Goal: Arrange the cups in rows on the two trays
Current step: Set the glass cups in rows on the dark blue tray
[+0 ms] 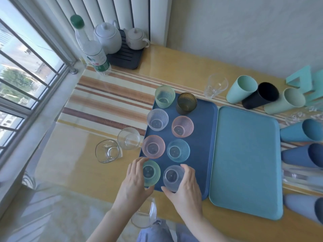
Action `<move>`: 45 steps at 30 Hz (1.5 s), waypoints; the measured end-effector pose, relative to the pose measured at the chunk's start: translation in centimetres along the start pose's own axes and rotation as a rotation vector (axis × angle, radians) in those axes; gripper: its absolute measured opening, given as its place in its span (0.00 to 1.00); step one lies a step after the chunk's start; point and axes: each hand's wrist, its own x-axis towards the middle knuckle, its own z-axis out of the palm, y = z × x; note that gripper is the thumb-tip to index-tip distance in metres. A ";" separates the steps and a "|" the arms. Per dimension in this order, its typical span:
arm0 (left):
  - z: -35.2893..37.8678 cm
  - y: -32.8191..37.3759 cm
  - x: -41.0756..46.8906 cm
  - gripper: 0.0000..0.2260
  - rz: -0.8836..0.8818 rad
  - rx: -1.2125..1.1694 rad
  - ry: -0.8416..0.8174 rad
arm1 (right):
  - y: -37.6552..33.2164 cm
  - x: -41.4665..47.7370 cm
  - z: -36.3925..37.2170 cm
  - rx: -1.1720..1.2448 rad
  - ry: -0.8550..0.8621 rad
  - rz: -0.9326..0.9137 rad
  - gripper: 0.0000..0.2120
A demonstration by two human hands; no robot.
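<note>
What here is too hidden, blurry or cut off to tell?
Head view:
The clear glassware at the right edge: blurred and cut off, so uncountable.
The teal shape, top right: cut by the frame, unidentifiable.
The green cup and clear cup: left hand and right hand cover their near sides, so whether they stand on the dark blue tray or are lifted is unclear.
The bottle label: print too small to read.
</note>
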 end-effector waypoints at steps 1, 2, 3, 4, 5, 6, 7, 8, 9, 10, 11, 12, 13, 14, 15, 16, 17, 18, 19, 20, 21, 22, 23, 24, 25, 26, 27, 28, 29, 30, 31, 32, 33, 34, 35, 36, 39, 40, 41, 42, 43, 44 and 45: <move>0.1 -0.1 0.1 0.36 0.003 -0.006 0.009 | 0.0 -0.1 0.2 0.001 0.000 0.000 0.43; 0.1 -0.1 0.1 0.36 0.006 -0.015 0.018 | 0.0 -0.2 0.2 0.006 0.000 0.000 0.43; 0.1 -0.2 0.1 0.36 0.007 -0.027 0.031 | 0.1 -0.3 0.3 0.014 -0.001 -0.001 0.43; 0.1 -0.3 0.1 0.36 0.004 -0.044 0.045 | 0.2 -0.4 0.3 0.020 0.002 -0.005 0.42; 0.1 -0.3 0.1 0.36 -0.005 -0.064 0.058 | 0.3 -0.4 0.2 0.026 0.006 -0.010 0.41; 0.2 -0.3 0.1 0.37 -0.014 -0.082 0.071 | 0.4 -0.4 0.1 0.032 0.011 -0.014 0.40; 0.2 -0.4 0.1 0.37 -0.018 -0.094 0.078 | 0.4 -0.4 0.0 0.039 0.014 -0.019 0.39; 0.2 -0.3 0.1 0.37 -0.018 -0.100 0.082 | 0.5 -0.4 -0.2 0.045 0.015 -0.025 0.38; 0.3 -0.3 0.1 0.37 -0.016 -0.102 0.084 | 0.5 -0.4 -0.3 0.049 0.015 -0.032 0.36; 0.3 -0.3 0.1 0.37 -0.015 -0.103 0.086 | 0.4 -0.4 -0.4 0.051 0.011 -0.036 0.36; 0.3 -0.2 0.1 0.36 -0.016 -0.106 0.085 | 0.4 -0.4 -0.5 0.051 0.006 -0.038 0.35; 0.3 -0.2 0.1 0.36 -0.019 -0.110 0.084 | 0.4 -0.4 -0.5 0.050 0.000 -0.038 0.35; 0.3 -0.2 0.1 0.36 -0.021 -0.112 0.084 | 0.4 -0.4 -0.5 0.049 -0.006 -0.038 0.35; 0.3 -0.2 0.2 0.36 -0.019 -0.111 0.083 | 0.4 -0.4 -0.6 0.048 -0.010 -0.036 0.35; 0.3 -0.2 0.2 0.35 -0.015 -0.109 0.083 | 0.4 -0.4 -0.6 0.050 -0.013 -0.033 0.35; 0.3 -0.1 0.2 0.35 -0.013 -0.106 0.081 | 0.4 -0.4 -0.6 0.052 -0.014 -0.031 0.35; 0.3 -0.1 0.3 0.35 -0.013 -0.101 0.077 | 0.4 -0.4 -0.6 0.055 -0.015 -0.028 0.35; 0.2 -0.1 0.3 0.35 -0.016 -0.095 0.071 | 0.4 -0.4 -0.6 0.057 -0.018 -0.026 0.35; 0.2 0.0 0.3 0.34 -0.019 -0.086 0.066 | 0.4 -0.4 -0.6 0.056 -0.022 -0.024 0.35; 0.3 -0.1 0.2 0.34 -0.021 -0.078 0.062 | 0.4 -0.3 -0.6 0.053 -0.027 -0.024 0.35; 0.2 -0.1 0.2 0.34 -0.020 -0.071 0.057 | 0.4 -0.3 -0.6 0.050 -0.031 -0.026 0.34; 0.2 -0.1 0.2 0.34 -0.021 -0.064 0.052 | 0.5 -0.3 -0.7 0.046 -0.034 -0.027 0.34; 0.2 -0.1 0.2 0.34 -0.025 -0.059 0.045 | 0.5 -0.3 -0.7 0.041 -0.036 -0.028 0.34; 0.2 -0.1 0.2 0.34 -0.033 -0.058 0.039 | 0.5 -0.3 -0.7 0.038 -0.037 -0.026 0.34; 0.1 -0.1 0.2 0.34 -0.042 -0.057 0.031 | 0.5 -0.3 -0.7 0.039 -0.036 -0.022 0.34; 0.1 -0.1 0.2 0.34 -0.048 -0.056 0.024 | 0.5 -0.3 -0.8 0.043 -0.036 -0.019 0.34; 0.1 -0.1 0.1 0.34 -0.051 -0.054 0.019 | 0.5 -0.3 -0.8 0.048 -0.037 -0.016 0.34; 0.2 -0.1 0.1 0.35 -0.055 -0.051 0.014 | 0.4 -0.3 -0.8 0.051 -0.038 -0.013 0.34; 0.2 -0.1 0.1 0.35 -0.058 -0.048 0.008 | 0.4 -0.3 -0.7 0.053 -0.038 -0.009 0.34; 0.2 0.0 0.1 0.35 -0.062 -0.046 0.002 | 0.3 -0.3 -0.7 0.055 -0.039 -0.005 0.34; 0.3 0.0 0.1 0.35 -0.065 -0.045 -0.002 | 0.4 -0.3 -0.7 0.054 -0.042 0.000 0.35; 0.3 0.0 0.2 0.35 -0.072 -0.046 -0.006 | 0.4 -0.3 -0.7 0.049 -0.048 0.003 0.35; 0.3 -0.1 0.2 0.36 -0.080 -0.045 -0.012 | 0.4 -0.3 -0.7 0.038 -0.060 0.003 0.36; 0.2 -0.2 0.2 0.37 -0.085 -0.039 -0.016 | 0.5 -0.4 -0.8 0.021 -0.076 0.004 0.37; 0.1 -0.3 0.2 0.39 -0.089 -0.027 -0.021 | 0.6 -0.4 -0.9 0.006 -0.095 0.009 0.39; -0.1 -0.3 0.1 0.41 -0.100 -0.020 -0.028 | 0.7 -0.4 -1.1 -0.004 -0.112 0.018 0.41; -1.3 -0.1 -0.5 0.40 -0.114 -0.034 -0.001 | 1.0 -0.7 -1.9 0.005 -0.110 -0.011 0.46; -2.1 0.2 -0.8 0.36 -0.091 -0.039 0.053 | 1.0 -0.9 -2.3 0.019 -0.089 -0.041 0.45; -2.9 0.5 -1.0 0.31 -0.060 -0.040 0.120 | 1.0 -1.1 -2.8 0.037 -0.070 -0.075 0.44; -3.9 0.6 -1.0 0.27 -0.029 -0.032 0.187 | 0.8 -1.2 -3.2 0.052 -0.054 -0.116 0.43; -4.8 0.7 -0.8 0.24 -0.005 -0.015 0.246 | 0.6 -1.3 -3.6 0.059 -0.037 -0.165 0.41; -5.7 0.6 -0.4 0.23 0.005 0.011 0.296 | 0.3 -1.4 -4.0 0.061 -0.021 -0.214 0.40; -6.5 0.3 0.2 0.24 -0.001 0.041 0.327 | -0.1 -1.4 -4.3 0.060 -0.007 -0.260 0.39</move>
